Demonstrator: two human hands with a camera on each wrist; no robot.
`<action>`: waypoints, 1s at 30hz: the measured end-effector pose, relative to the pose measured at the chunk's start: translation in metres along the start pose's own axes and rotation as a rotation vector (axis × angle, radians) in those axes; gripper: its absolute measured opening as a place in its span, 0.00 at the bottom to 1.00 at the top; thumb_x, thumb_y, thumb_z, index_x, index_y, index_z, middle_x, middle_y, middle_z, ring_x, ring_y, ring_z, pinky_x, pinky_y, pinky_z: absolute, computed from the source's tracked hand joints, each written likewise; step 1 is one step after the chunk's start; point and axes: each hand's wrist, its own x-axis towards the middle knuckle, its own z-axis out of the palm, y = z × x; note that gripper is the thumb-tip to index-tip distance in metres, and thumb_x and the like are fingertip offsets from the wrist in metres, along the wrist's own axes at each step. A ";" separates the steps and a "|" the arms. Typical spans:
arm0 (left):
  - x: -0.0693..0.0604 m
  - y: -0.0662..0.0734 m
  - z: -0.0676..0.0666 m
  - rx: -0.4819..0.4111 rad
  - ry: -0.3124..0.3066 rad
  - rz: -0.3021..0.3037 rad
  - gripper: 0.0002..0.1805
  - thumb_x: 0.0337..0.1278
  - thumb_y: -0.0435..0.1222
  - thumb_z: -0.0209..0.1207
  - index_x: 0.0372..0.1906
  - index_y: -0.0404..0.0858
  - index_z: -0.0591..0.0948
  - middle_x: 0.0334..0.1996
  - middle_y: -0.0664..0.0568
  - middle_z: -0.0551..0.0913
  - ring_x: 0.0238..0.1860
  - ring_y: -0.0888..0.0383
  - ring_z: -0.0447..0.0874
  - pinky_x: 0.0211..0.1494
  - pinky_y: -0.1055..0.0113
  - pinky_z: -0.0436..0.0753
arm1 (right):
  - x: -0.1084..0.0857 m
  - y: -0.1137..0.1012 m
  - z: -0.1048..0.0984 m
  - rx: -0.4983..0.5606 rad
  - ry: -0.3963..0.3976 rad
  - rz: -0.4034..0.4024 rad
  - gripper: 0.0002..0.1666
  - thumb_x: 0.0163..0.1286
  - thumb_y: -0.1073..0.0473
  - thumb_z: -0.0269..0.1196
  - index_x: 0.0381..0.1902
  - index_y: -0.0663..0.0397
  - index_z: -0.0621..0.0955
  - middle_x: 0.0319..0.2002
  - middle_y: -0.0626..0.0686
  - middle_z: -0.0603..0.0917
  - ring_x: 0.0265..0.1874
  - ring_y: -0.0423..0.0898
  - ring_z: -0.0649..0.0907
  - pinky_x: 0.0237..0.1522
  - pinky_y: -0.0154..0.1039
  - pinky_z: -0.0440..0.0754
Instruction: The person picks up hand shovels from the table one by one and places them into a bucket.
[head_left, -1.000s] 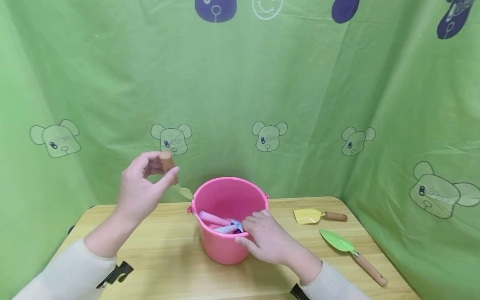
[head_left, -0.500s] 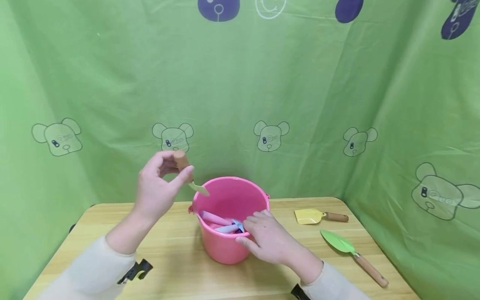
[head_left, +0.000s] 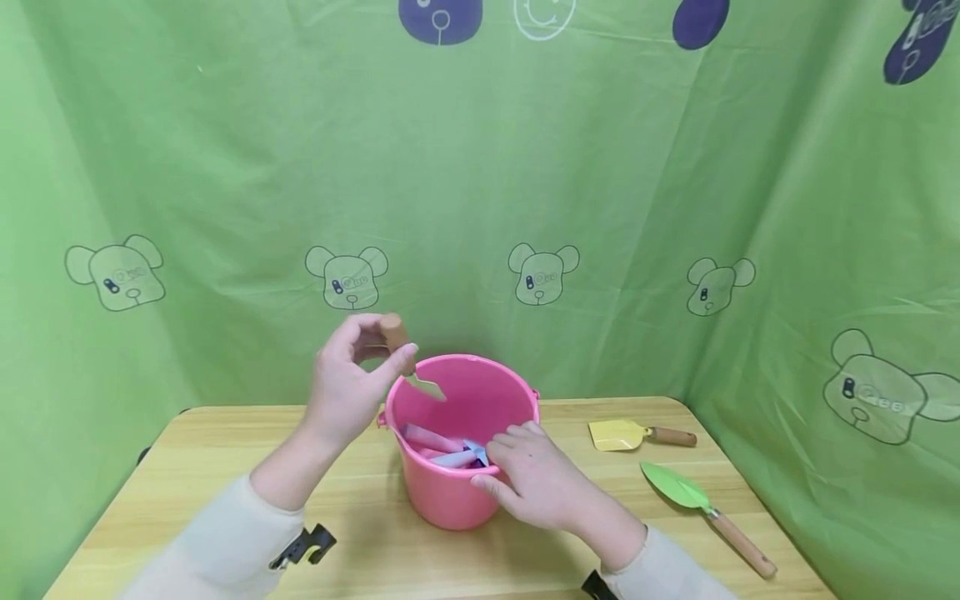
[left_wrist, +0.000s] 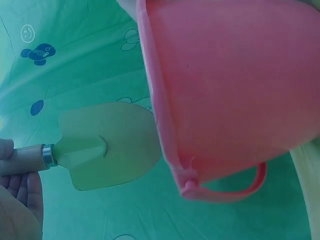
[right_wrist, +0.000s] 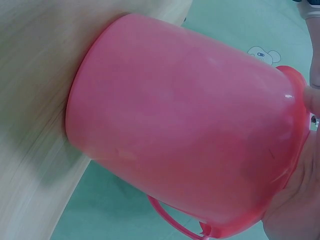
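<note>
My left hand [head_left: 352, 383] pinches the wooden handle of a small hand shovel [head_left: 426, 387], its blade pointing down over the left rim of a pink bucket [head_left: 450, 500]. In the left wrist view the shovel's broad, pale yellow-green blade [left_wrist: 112, 145] appears beside the bucket's rim [left_wrist: 160, 110]. On the near right side, my right hand [head_left: 543, 477] grips the rim, thumb outside and fingers over the edge. Within the bucket lie a pinkish-purple handle-like piece [head_left: 431, 438] and a light blue piece [head_left: 456, 458]; their kinds are partly hidden.
At the right of the wooden table [head_left: 300, 533] lie a yellow flat shovel [head_left: 618, 434] and a green pointed trowel [head_left: 675, 485], both wooden-handled. Green printed cloth [head_left: 450, 167] encloses the table at the back and sides.
My left hand has carried the shovel rightward, from left of the bucket to over its opening, lowering it slightly at the end. The right hand stays on the rim.
</note>
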 end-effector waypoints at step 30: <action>-0.020 -0.033 0.047 0.031 -0.105 -0.272 0.18 0.54 0.35 0.72 0.47 0.40 0.79 0.39 0.51 0.84 0.42 0.55 0.86 0.48 0.64 0.85 | 0.000 -0.001 0.000 -0.005 0.006 0.007 0.21 0.74 0.38 0.55 0.25 0.39 0.69 0.22 0.37 0.63 0.29 0.39 0.66 0.42 0.38 0.66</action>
